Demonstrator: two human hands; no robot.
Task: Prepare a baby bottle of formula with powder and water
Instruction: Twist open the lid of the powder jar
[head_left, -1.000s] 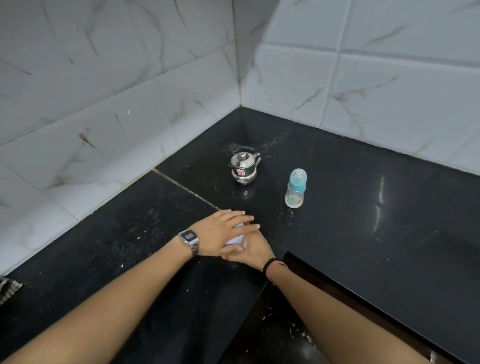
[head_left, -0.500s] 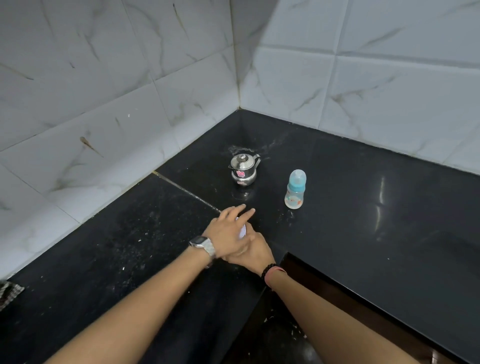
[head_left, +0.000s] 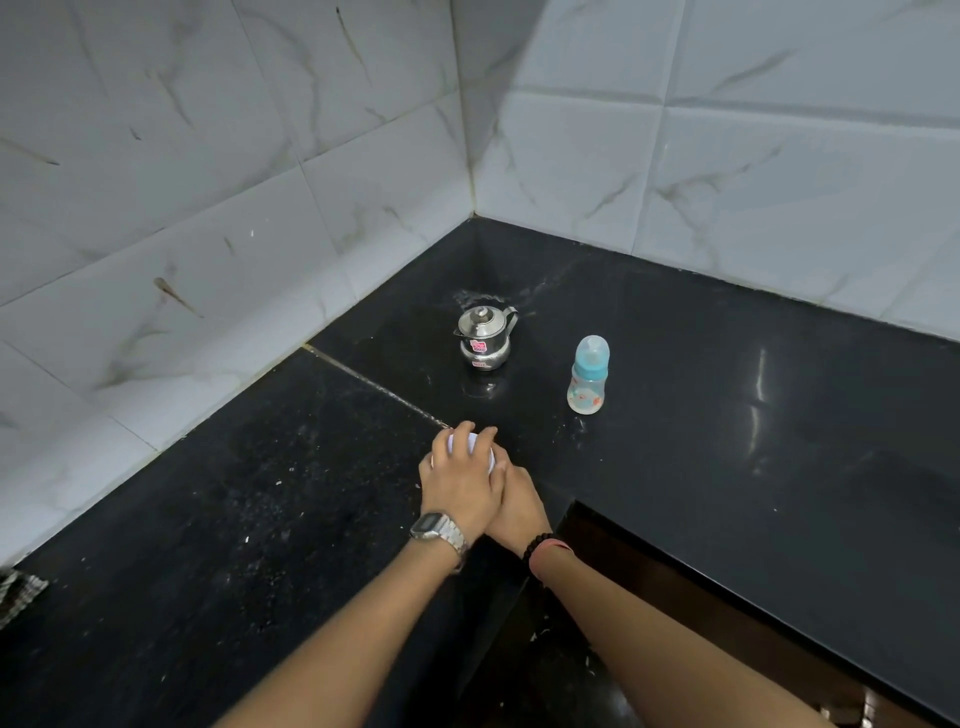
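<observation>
Fingers (head_left: 462, 434) of both hands clasp a white container (head_left: 470, 448) — steel pot (head_left: 484, 339), baby bottle (head_left: 588, 375) behind, apart.

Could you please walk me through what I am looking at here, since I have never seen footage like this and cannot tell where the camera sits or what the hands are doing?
No machine is involved: a person works with bare hands, and the single camera is worn on their head, looking forward and down, so both forearms reach in from the bottom. The surface is a black counter in a corner of white marble-look tiled walls. On it stand a small steel pot with a lid and, to its right and apart from it, a capped baby bottle with a blue top. The left hand, with a wristwatch, is curled over the top of a small white container. The right hand, wearing a bead bracelet, seems to grip it from the side, though it is mostly hidden. Whether the container is open cannot be seen.
</observation>
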